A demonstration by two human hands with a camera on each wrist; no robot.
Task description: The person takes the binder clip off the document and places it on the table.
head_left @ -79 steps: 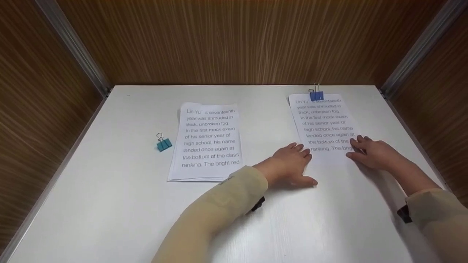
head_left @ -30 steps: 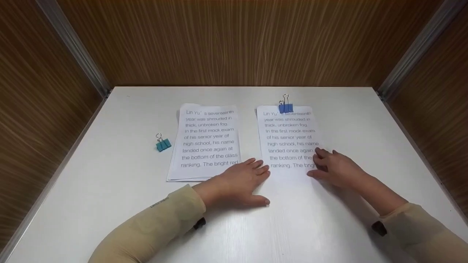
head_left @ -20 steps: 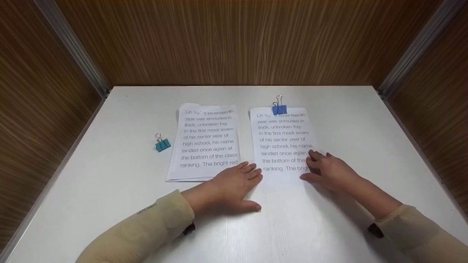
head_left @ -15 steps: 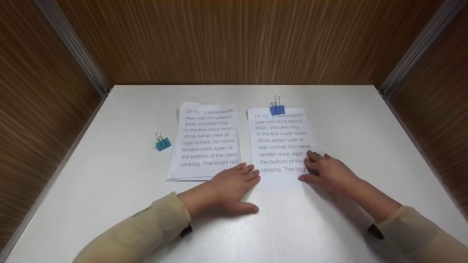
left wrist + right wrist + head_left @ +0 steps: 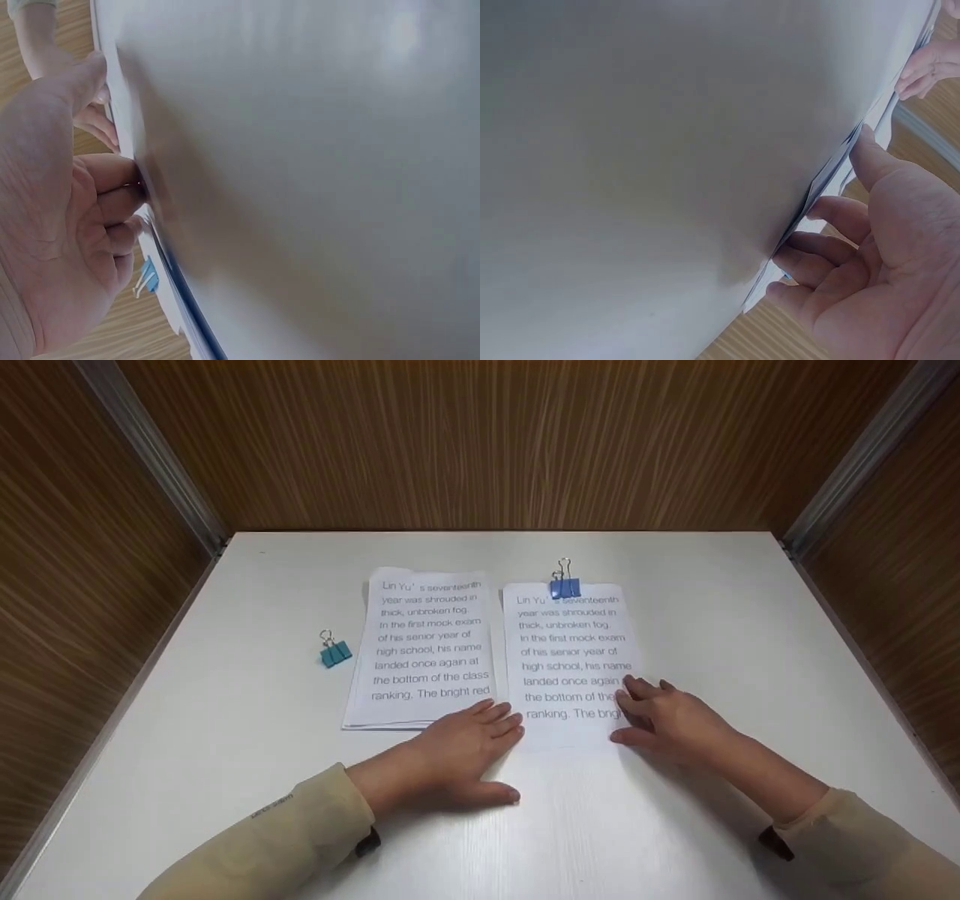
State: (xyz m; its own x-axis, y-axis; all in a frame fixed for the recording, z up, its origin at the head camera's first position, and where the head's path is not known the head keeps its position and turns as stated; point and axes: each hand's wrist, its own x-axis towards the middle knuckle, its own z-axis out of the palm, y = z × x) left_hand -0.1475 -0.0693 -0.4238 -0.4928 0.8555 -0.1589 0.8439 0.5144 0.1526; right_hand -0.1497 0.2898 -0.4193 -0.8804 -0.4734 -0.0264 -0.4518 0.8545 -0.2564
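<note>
A printed paper stack point(image 5: 570, 652) with a blue binder clip point(image 5: 565, 588) on its top edge lies right of centre on the white table. My right hand point(image 5: 675, 724) rests at its lower right edge, fingertips over the margin and thumb along the side. My left hand point(image 5: 461, 754) lies palm down with fingers extended, fingertips at the stack's lower left edge and thumb spread away. In the right wrist view, the right fingers point(image 5: 810, 262) touch the edge of the sheets. A second printed paper stack point(image 5: 424, 645), slightly uneven, lies to the left, its lower right corner behind the left hand.
A loose teal binder clip point(image 5: 335, 653) lies left of the left stack. Wood-grain panels point(image 5: 480, 442) rise behind the table point(image 5: 187, 735) and at both sides. A narrow gap separates the two stacks.
The clipped stack has slid left and toward me, with both hands moving along beside it. It now lies close to the left stack. The left stack and teal binder clip stay put.
</note>
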